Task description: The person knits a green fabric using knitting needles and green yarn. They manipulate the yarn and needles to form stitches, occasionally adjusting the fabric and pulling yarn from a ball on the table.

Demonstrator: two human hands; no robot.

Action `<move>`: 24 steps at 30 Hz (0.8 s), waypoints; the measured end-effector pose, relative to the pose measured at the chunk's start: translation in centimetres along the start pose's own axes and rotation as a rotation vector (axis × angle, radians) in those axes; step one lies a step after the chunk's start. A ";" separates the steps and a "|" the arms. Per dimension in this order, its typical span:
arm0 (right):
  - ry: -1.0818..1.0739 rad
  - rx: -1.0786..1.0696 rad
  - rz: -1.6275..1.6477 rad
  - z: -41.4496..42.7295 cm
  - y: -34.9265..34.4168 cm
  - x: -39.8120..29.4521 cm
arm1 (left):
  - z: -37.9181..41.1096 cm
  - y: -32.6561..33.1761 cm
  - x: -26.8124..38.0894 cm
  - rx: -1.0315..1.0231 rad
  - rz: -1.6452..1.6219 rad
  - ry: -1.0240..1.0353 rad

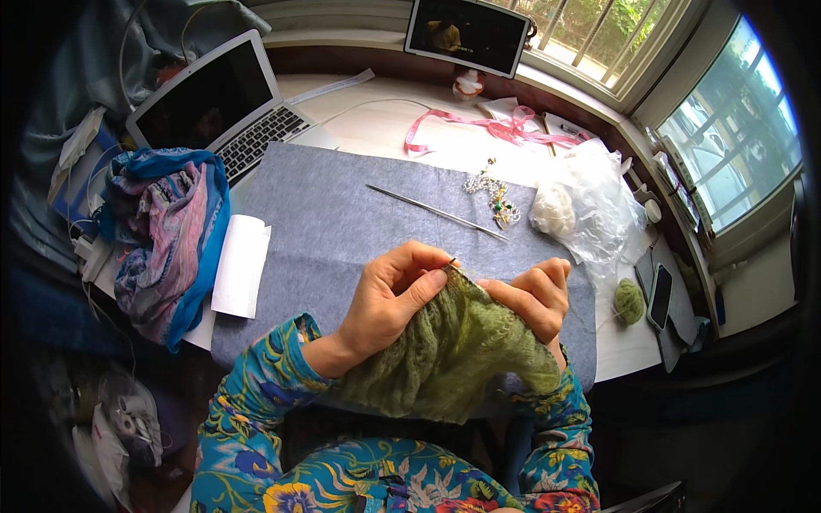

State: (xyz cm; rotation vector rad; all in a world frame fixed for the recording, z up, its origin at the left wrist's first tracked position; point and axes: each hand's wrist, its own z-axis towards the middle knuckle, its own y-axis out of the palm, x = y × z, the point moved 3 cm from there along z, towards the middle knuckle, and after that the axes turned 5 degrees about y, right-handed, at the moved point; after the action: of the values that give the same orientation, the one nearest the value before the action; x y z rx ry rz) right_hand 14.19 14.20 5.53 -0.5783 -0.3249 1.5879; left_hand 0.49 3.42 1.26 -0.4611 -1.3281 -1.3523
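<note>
A green knitted piece (462,353) hangs in folds from both hands above the near edge of a blue-grey cloth. Thumb and fingers of my left hand (391,301) pinch its top edge, where a dark needle tip pokes up. My right hand (532,298) grips the same edge a little further right, its index finger along the stitches; most of the needle is hidden by hand and knitting. A loose metal knitting needle (436,211) lies slantwise on the blue-grey cloth (308,211) beyond the hands. A small ball of green yarn (629,301) rests on the right.
An open laptop (205,96), a patterned scarf (173,237) and a white paper roll (240,266) are on the left. Beaded chains (497,199), white yarn (553,208) in a plastic bag (596,199) and a phone (660,296) lie right. Behind are a pink tape measure (507,128) and a tablet (468,35).
</note>
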 end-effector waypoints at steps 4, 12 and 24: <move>0.020 -0.090 0.246 -0.2 1.0 0.2 | 0.2 0.7 0.0 -0.115 0.029 -0.015; 0.065 0.092 0.136 -0.4 0.0 0.9 | 0.3 0.2 0.0 -0.024 -0.030 -0.088; 0.024 -0.007 0.013 -0.3 0.4 0.3 | 0.3 0.0 -0.3 0.015 -0.059 -0.074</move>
State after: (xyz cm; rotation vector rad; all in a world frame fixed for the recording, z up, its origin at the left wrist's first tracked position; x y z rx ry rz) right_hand 14.02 14.41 5.02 -0.6050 -0.3096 1.5914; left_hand 0.51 3.80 1.09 -0.4690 -1.4218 -1.3842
